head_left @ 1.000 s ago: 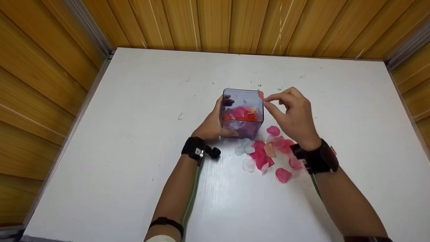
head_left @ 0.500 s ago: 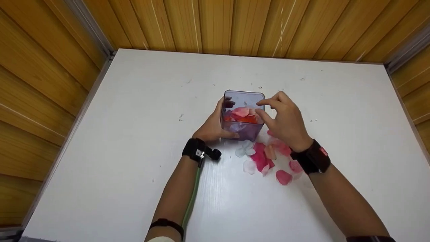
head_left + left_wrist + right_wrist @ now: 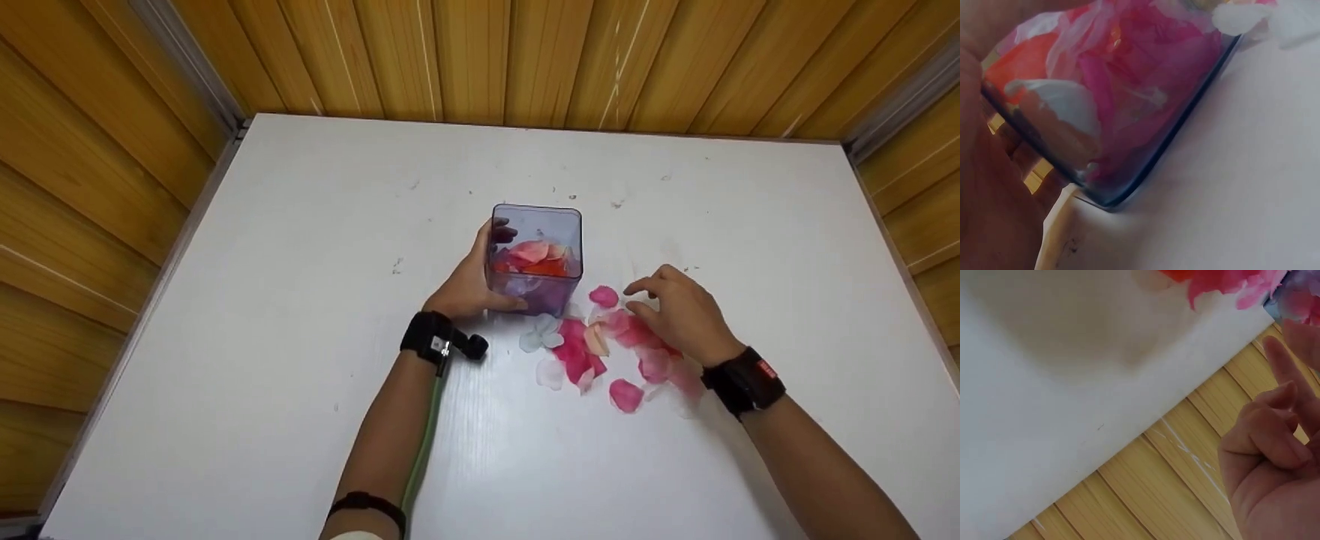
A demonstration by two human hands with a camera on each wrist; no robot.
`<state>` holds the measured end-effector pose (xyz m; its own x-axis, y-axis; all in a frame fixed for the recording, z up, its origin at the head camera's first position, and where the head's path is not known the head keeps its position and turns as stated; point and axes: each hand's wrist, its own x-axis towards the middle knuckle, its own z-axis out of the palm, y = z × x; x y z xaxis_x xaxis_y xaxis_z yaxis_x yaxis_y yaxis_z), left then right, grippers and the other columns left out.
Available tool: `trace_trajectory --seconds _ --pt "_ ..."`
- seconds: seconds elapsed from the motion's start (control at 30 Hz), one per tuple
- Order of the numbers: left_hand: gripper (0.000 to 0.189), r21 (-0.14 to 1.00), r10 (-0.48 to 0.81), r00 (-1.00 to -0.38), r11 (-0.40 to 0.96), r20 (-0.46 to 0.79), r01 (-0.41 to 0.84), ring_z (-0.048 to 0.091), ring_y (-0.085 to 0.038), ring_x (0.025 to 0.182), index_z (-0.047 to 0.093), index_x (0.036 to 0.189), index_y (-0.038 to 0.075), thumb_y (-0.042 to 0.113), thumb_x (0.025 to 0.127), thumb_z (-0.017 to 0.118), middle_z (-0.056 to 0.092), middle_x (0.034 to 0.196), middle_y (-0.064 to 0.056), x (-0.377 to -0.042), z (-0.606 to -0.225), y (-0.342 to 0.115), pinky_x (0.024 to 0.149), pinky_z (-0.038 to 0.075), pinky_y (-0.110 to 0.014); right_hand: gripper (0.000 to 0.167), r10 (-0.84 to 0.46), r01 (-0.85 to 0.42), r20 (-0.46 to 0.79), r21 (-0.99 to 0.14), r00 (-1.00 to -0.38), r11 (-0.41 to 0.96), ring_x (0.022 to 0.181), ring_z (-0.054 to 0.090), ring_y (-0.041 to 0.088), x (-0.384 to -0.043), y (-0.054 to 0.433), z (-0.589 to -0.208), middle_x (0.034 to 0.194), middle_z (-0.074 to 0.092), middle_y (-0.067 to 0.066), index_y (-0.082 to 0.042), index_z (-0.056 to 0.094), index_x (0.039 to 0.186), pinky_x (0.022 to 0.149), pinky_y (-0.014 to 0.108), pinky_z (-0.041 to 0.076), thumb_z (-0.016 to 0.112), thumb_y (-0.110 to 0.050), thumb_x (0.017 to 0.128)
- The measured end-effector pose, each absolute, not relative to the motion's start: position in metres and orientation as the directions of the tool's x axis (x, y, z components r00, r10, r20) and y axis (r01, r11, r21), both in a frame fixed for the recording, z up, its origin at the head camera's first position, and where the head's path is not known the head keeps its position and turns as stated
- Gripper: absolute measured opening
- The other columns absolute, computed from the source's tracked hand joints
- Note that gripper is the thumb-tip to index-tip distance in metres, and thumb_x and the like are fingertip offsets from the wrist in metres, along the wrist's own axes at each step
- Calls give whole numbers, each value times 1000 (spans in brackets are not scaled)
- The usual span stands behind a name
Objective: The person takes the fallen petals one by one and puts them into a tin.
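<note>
My left hand [image 3: 466, 281] grips a clear purplish square container [image 3: 536, 292] from its left side, thumb across the front wall. Pink, orange and pale petals [image 3: 534, 253] lie inside it; the left wrist view shows them pressed against the container wall [image 3: 1174, 121]. Over the loose petals [image 3: 577, 352] to the right of the container hovers my right hand [image 3: 686, 315], thumb and index finger apart with nothing between them. In the right wrist view the other fingers of the right hand [image 3: 1275, 444] are bent toward the palm.
Pink, white and peach petals are scattered on the white table [image 3: 300, 300], with a single pink petal [image 3: 626, 395] at the near side. A wood-plank wall [image 3: 472, 60] stands behind the table. Black straps [image 3: 742, 380] circle the wrists.
My right hand brought a pinched petal to the container's rim and let it go inside. It then moved right and down to the loose petals. The left hand kept its hold.
</note>
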<state>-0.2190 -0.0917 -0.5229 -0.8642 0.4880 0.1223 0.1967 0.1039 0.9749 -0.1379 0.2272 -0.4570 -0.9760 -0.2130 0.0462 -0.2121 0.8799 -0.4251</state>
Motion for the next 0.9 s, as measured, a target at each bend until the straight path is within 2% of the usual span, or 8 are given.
trace_trajectory --seconds 0.23,0.33,0.47,0.57,0.7,0.9 --pt "127 976 492 -861 84 133 199 41 -16 141 15 162 21 20 65 96 39 156 -12 -218 -528 -90 119 33 -38 20 -281 -256 3 -416 -960 872 81 57 26 -152 214 -469 89 55 9 -6 81 110 67 38 49 78 -12 91" --pt "127 976 497 -857 79 137 202 41 -17 141 15 162 18 20 65 96 38 156 -15 -219 -528 -89 119 33 -37 22 -278 -242 -22 -429 -960 870 80 56 24 -153 211 -472 88 56 9 -6 81 111 65 36 46 80 -13 90" --pt "129 979 499 -858 80 123 187 42 -17 141 12 163 20 20 66 97 38 156 -13 -219 -525 -90 119 34 -38 18 -263 -230 -12 -444 -965 866 82 58 26 -154 211 -472 89 57 9 -6 82 108 67 38 47 78 -11 92" --pt "132 981 496 -862 89 108 174 43 -17 141 10 164 24 22 66 98 39 156 -9 -218 -523 -92 120 33 -39 15 -254 -245 41 -446 -966 861 81 59 28 -154 212 -469 88 58 10 -4 82 106 68 40 47 75 -10 93" --pt "133 982 492 -865 97 95 163 42 -16 141 9 165 23 23 66 98 39 156 -8 -218 -521 -94 120 32 -41 16 -212 -266 166 -463 -963 845 78 58 29 -153 211 -457 86 58 13 -1 81 105 65 39 46 78 -12 93" --pt "130 980 489 -866 97 105 174 42 -17 141 12 164 25 22 65 97 39 157 -9 -218 -521 -93 120 32 -40 14 -114 -320 389 -519 -914 793 76 50 25 -154 197 -424 82 57 16 1 80 104 65 32 37 78 -8 92"
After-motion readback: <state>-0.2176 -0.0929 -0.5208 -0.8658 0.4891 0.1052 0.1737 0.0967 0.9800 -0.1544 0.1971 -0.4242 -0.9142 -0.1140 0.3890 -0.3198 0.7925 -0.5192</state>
